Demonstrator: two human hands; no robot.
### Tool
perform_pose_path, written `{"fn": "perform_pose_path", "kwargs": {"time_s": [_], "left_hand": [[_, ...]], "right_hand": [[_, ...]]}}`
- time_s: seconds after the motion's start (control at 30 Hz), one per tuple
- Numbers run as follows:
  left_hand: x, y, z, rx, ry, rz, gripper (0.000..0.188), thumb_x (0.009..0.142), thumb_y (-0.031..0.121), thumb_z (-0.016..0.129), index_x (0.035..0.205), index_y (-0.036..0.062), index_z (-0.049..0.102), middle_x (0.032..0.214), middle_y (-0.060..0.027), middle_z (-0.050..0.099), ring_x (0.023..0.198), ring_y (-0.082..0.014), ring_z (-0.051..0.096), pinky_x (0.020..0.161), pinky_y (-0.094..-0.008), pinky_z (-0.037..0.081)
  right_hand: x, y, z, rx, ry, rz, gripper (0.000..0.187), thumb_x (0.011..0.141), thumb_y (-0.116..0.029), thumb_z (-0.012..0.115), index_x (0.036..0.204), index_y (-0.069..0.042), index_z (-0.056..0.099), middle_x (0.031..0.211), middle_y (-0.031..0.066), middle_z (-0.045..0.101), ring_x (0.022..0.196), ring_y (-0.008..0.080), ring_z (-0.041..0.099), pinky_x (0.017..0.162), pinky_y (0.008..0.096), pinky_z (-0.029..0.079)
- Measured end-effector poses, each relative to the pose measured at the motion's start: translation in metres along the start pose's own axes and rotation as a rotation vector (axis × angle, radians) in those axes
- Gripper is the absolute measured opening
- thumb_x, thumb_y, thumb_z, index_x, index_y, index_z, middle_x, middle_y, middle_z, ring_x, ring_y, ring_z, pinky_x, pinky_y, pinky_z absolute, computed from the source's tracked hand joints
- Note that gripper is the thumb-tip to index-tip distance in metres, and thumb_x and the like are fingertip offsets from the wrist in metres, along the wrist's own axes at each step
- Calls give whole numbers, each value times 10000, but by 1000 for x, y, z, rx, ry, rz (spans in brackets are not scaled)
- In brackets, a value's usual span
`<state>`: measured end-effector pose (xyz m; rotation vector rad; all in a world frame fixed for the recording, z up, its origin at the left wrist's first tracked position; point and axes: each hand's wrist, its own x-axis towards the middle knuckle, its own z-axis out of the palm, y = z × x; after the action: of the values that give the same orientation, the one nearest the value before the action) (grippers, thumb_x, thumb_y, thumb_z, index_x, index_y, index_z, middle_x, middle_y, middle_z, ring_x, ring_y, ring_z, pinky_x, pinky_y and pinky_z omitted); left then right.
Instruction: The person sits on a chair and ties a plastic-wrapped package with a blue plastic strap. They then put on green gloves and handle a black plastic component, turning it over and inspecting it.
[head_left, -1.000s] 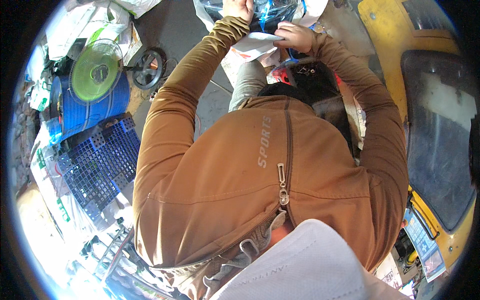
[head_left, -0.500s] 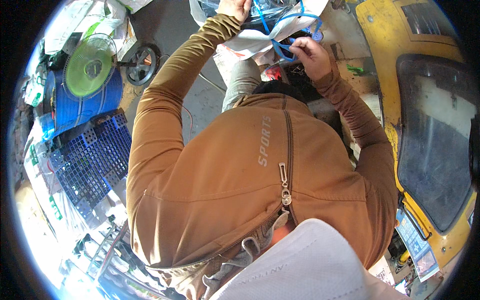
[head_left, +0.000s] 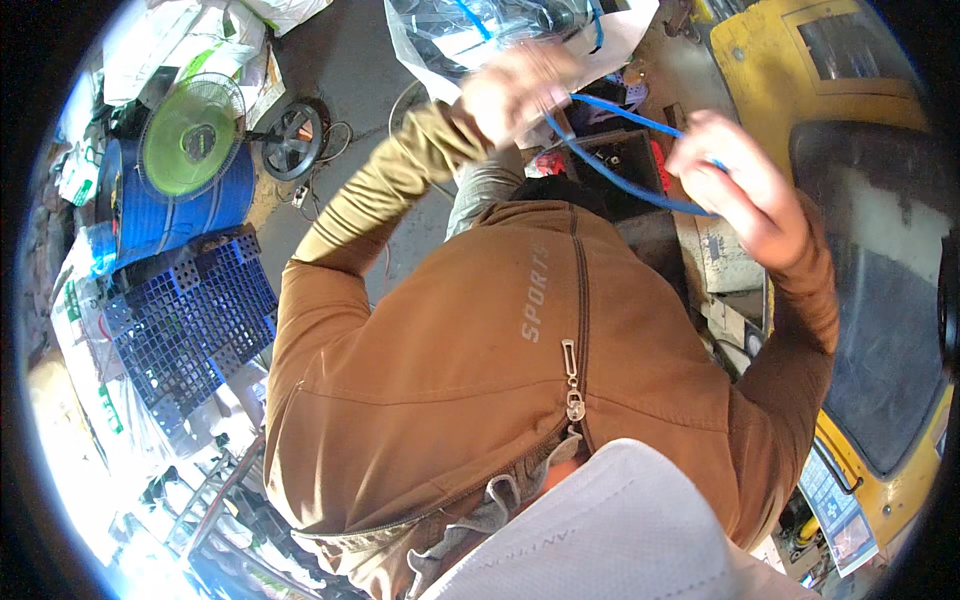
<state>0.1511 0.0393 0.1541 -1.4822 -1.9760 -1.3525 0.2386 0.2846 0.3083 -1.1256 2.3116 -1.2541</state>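
Observation:
A loop of blue strap (head_left: 628, 181) stretches between my two hands, above my lap and beside the bag. My right hand (head_left: 740, 185) is closed around its right end. At the other end my left hand (head_left: 522, 90) grips the strap, its fingers smeared by motion. Just beyond the left hand sits a large white sack (head_left: 622, 40), its top open. Inside it is clear plastic wrapping (head_left: 530, 25) over dark contents I cannot make out. Another piece of blue strap (head_left: 472, 18) lies across the sack's opening.
A green fan (head_left: 193, 142) lies at the left near a blue drum (head_left: 190, 215) and a blue plastic pallet (head_left: 192, 320). A small black wheel (head_left: 293, 138) is on the floor. Yellow machinery with a dark window (head_left: 865, 300) stands close on my right.
My right hand has moved right and nearer to me, drawing the blue strap away from the sack. My left hand has left the sack's edge and come onto the strap.

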Motion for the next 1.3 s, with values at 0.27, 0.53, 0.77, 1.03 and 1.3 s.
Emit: {"fn": "perform_pose_path", "kwargs": {"time_s": [0.27, 0.53, 0.77, 1.03, 1.3], "left_hand": [[-24, 7, 38, -512, 245, -564, 248, 954, 208, 466, 902, 20, 619, 838, -27, 596, 780, -124, 540, 715, -251, 435], [-3, 8, 3, -1167, 829, -644, 223, 908, 248, 496, 763, 79, 505, 571, 50, 273, 520, -88, 263, 512, -256, 246], [23, 0, -24, -1268, 828, -744, 193, 894, 247, 502, 775, 96, 504, 576, 61, 269, 510, -83, 275, 506, -253, 264], [41, -13, -38, -1420, 751, -903, 235, 917, 248, 499, 752, 81, 514, 571, 54, 301, 508, -93, 310, 491, -242, 291], [42, -25, -53, -1453, 695, -963, 250, 913, 237, 511, 738, 59, 528, 569, 41, 305, 504, -93, 292, 480, -247, 258]], "right_hand": [[-13, -33, -87, 673, 336, 103, 303, 916, -215, 470, 1107, 21, 479, 652, 19, 479, 534, 119, 460, 472, 240, 369], [114, 85, -90, -338, 824, 211, 365, 868, -284, 540, 1098, 0, 543, 887, 151, 606, 803, 260, 597, 717, 342, 471], [237, 209, 48, -611, 631, 90, 748, 648, -479, 727, 1208, -57, 464, 1132, 218, 495, 1044, 405, 499, 888, 454, 423], [312, 231, -1, -367, 565, 565, 689, 809, -543, 539, 1204, 14, 445, 1087, 280, 569, 1003, 438, 549, 880, 453, 434], [303, 288, -5, -656, 688, 306, 299, 923, -367, 437, 814, -107, 537, 691, 231, 574, 669, 429, 561, 572, 501, 435]]}}
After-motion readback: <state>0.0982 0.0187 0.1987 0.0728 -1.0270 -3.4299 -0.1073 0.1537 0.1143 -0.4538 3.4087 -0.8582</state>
